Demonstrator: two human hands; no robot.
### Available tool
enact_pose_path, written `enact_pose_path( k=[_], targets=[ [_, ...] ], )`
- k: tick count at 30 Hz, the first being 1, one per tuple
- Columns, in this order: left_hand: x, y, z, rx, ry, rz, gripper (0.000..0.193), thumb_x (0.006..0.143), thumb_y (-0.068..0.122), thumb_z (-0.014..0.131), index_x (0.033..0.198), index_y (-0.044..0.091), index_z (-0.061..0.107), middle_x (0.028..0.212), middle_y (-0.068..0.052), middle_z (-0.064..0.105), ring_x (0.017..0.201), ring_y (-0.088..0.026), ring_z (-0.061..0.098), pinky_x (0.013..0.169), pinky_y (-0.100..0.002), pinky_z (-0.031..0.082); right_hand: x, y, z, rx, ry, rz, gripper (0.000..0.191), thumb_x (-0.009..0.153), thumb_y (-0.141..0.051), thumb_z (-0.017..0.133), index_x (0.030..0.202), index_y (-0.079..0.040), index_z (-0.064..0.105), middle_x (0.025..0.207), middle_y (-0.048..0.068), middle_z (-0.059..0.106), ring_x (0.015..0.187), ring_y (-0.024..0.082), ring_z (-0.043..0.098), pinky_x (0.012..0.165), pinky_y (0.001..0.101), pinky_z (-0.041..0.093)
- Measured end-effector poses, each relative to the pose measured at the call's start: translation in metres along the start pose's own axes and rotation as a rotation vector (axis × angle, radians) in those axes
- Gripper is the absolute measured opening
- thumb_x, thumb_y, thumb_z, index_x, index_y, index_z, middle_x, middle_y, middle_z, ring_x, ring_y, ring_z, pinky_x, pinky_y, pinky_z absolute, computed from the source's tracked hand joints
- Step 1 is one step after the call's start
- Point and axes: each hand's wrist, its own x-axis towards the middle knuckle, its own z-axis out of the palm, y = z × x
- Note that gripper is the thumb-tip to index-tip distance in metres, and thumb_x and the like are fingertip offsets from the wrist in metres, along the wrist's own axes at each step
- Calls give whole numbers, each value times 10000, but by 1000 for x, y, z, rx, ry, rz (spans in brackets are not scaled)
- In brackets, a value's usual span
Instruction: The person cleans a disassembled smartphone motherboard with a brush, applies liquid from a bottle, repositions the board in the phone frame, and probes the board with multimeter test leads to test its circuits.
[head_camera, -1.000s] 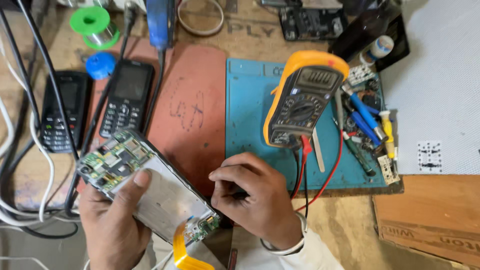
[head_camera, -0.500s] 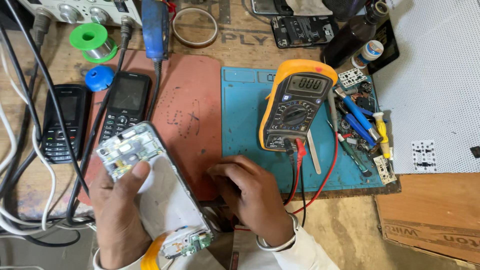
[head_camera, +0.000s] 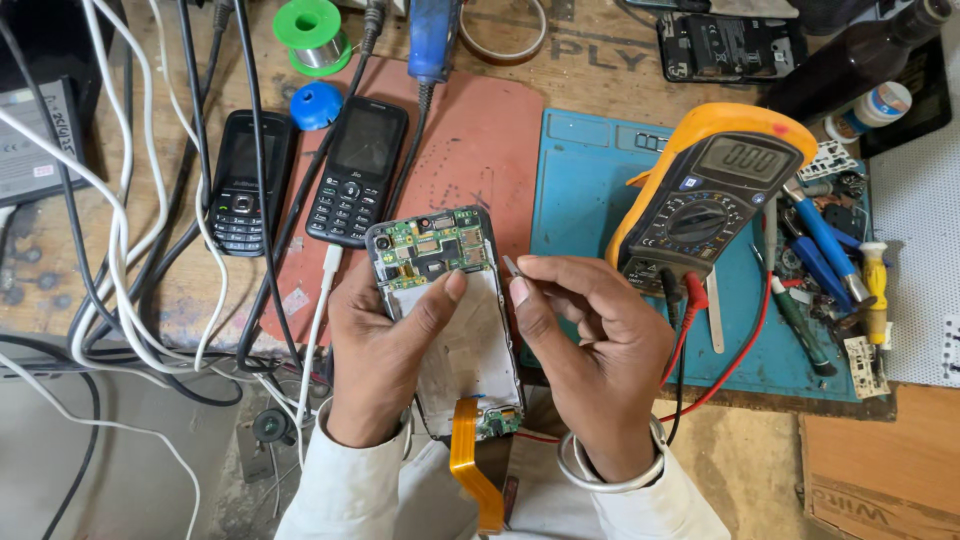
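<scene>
Red mat (head_camera: 470, 150) above the opened phone (head_camera: 445, 310) lies open; multimeter (head_camera: 715, 195) and cables (head_camera: 130, 250) block both flanks.

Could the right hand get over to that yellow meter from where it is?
Probably yes: the right hand holds only a thin metal tool, and the yellow meter stands just beside it on the blue mat, nothing between.

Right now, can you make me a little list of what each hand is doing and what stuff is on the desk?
left hand: holds the open phone, thumb across its circuit board
right hand: pinches a small thin tool by the phone's top edge
phone: back off, orange ribbon cable hanging at the bottom
meter: yellow, on the blue mat, red and black leads plugged in
keypad phones: two, black, lying past the left hand
solder reel: green, at the desk's far edge
</scene>
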Motion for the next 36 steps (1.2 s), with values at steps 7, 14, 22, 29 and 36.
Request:
enact_pose_path(
  k=[7,14,22,29,36],
  targets=[
    [-1,-3,-3,24,-38,48,247,936,70,770,1163,-2,708,1082,-52,766,936,-92,701,854,-258,574,7,-14,3,-112,-81,-54,194,906,76,753,1095,44,723,1054,73,715,913,74,684,819,203,575],
    [-2,-2,-1,-11,-53,59,236,947,61,764,1168,-1,707,1080,-49,766,937,-88,697,849,-257,571,8,-16,4,-173,-84,-94,201,896,73,759,1090,36,719,1051,79,718,937,94,705,856,223,593],
    [-3,-2,-1,-19,-61,65,261,949,66,764,1192,-1,699,1095,-43,764,957,-84,697,873,-252,569,6,-17,6,-205,-80,-85,165,916,48,760,1078,33,731,1032,74,721,920,89,699,833,218,591],
    [-3,-3,-2,-1,-48,49,280,934,64,772,1196,1,696,1081,-43,764,941,-79,695,859,-252,572,16,-13,-4,-24,-147,134,133,939,18,755,1070,38,745,940,29,729,804,34,624,714,173,505],
    [-3,-4,-2,8,-69,73,280,944,69,772,1204,0,693,1100,-47,767,958,-79,699,872,-246,574,27,-14,-13,112,-234,240,132,924,18,746,1051,48,728,945,28,743,853,45,684,779,187,562]
  ],
)
